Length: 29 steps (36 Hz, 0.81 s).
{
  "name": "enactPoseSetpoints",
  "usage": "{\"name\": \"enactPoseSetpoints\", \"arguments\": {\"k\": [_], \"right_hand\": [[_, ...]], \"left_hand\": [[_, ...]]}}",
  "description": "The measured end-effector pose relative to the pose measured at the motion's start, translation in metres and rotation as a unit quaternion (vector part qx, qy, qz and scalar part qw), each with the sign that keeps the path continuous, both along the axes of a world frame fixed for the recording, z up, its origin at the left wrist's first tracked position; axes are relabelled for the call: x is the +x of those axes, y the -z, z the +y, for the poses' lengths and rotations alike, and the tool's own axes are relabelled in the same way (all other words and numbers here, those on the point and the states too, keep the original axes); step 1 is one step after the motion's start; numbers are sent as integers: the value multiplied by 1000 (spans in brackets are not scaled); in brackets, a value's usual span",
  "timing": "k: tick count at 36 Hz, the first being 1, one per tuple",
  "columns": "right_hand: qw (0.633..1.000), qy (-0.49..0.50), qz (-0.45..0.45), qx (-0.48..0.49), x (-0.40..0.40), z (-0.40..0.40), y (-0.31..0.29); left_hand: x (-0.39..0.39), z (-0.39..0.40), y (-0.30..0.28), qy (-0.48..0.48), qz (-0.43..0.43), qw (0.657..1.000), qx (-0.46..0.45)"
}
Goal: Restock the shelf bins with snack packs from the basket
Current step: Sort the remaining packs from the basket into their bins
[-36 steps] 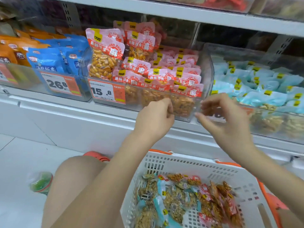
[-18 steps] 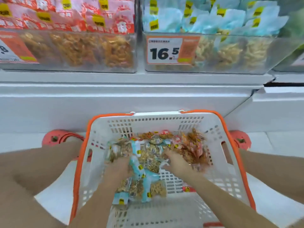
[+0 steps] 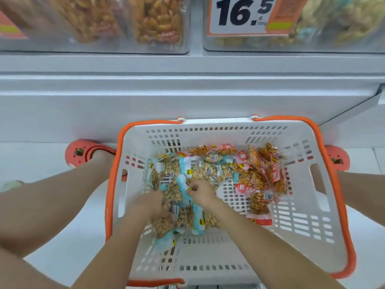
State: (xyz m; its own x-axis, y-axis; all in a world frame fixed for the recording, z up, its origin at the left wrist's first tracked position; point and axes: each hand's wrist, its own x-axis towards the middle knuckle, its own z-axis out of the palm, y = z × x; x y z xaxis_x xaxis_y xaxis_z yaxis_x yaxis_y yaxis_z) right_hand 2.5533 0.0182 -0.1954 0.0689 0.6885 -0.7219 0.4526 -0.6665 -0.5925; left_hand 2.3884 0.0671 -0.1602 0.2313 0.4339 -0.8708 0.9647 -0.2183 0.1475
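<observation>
- Blue packs [image 3: 183, 184] lay heaped on the left side of the basket [image 3: 325, 232], red packs [image 3: 260, 176] on the right, and both hands were down among the blue ones.
- A second earlier the hands were up at the front edge of the shelf bins; half a second earlier they had dropped into the basket, and at this moment they were closing on packs. That reads as one placing round finished and the next pickup under way.
- The left hand [image 3: 149, 206] was curled round a bunch of blue packs near the basket's left wall, with several hanging out below its fist.
- The right hand [image 3: 200, 191] sat just beside it, its fingertips pinching the top edge of a blue pack in the middle of the heap.
- The red packs were near the right hand but untouched.
- The bins stood above and beyond the basket, with the 16.5 price tag [image 3: 239, 15] on the right bin [image 3: 333, 41], whose contents looked pale and blurred. The left bin [image 3: 104, 44] held orange-brown snacks.
- Many packs remained in the basket, so the restocking looked far from done.
</observation>
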Motion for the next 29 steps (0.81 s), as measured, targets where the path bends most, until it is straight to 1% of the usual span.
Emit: {"name": "enactPoseSetpoints", "arguments": {"k": [1, 4, 5, 7, 9, 11, 14, 17, 18, 20, 22, 25, 27, 29], "right_hand": [[1000, 9, 5, 14, 3, 2, -5], [997, 19, 14, 73, 23, 6, -31], [995, 17, 12, 94, 32, 7, -42], [990, 28, 15, 138, 51, 10, -69], [987, 51, 32, 151, 71, 13, -100], [983, 83, 49, 155, 90, 16, -135], [973, 118, 88, 176, 112, 16, -185], [964, 136, 58, 223, 129, 16, -229], [956, 153, 94, 231, 133, 14, -242], [929, 193, 209, 237, 139, 14, -263], [897, 226, 280, 259, 139, 13, -281], [862, 239, 335, 297, 135, 10, -302], [850, 246, 348, 311, 135, 9, -307], [839, 261, 355, 318, 137, 8, -306]], "left_hand": [[0, 2, -4, -15, -8, 1000, -20], [1, 13, -27, -49, -34, 998, -37], [2, 19, -37, -77, -44, 995, -45], [4, 32, -56, -159, -83, 982, -64], [9, 43, -84, -213, -145, 961, -95], [14, 53, -113, -231, -210, 944, -105], [25, 66, -160, -232, -313, 917, -88], [43, 74, -207, -220, -400, 883, -108], [49, 73, -221, -221, -422, 872, -108], [62, 69, -239, -220, -455, 857, -101], [75, 62, -249, -208, -482, 849, -67], [92, 53, -248, -237, -524, 818, 14], [103, 46, -249, -245, -553, 794, 53], [111, 43, -249, -252, -567, 780, 77]]}}
